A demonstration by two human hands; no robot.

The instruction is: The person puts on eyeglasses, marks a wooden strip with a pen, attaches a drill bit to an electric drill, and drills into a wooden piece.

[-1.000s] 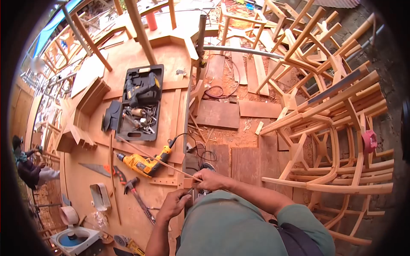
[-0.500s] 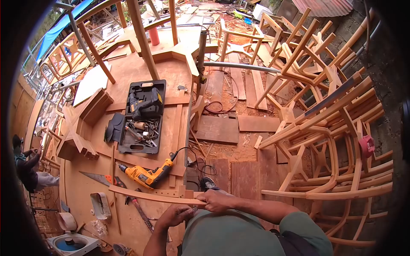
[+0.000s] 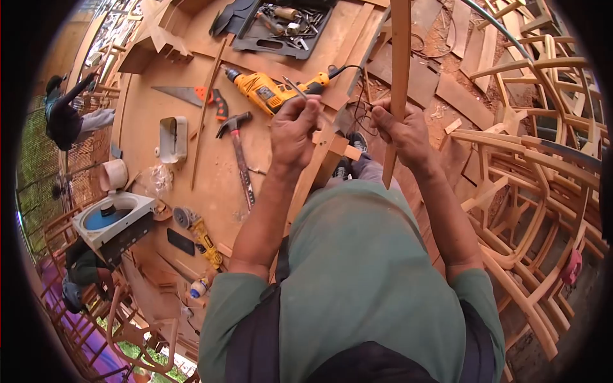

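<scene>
My right hand [image 3: 408,135] is closed around a narrow, slightly curved wooden strip [image 3: 400,54], which stands nearly upright in view. Between the thumb and fingers of my left hand [image 3: 294,137] is a thin grey rod [image 3: 295,87]; its exact kind is unclear. Just beyond that hand, a yellow corded power drill [image 3: 265,91] lies on the wooden worktable [image 3: 217,137]. A claw hammer [image 3: 241,159] rests to the left of my left forearm. Further left is a handsaw [image 3: 182,96] with an orange and black handle, partly under a thin wooden stick [image 3: 205,118].
An open black tool case [image 3: 271,45] of bits sits at the far edge. Nearer left are a metal tin [image 3: 172,139], an angle grinder [image 3: 203,237] and a dark phone [image 3: 181,241]. Wooden chair frames [image 3: 511,191] crowd the right. Two other people [image 3: 67,118] are at left.
My hands have moved apart. The strip has swung from lying crosswise to upright in my right hand, while my left hand now raises the thin rod. The view has tilted down and shifted left.
</scene>
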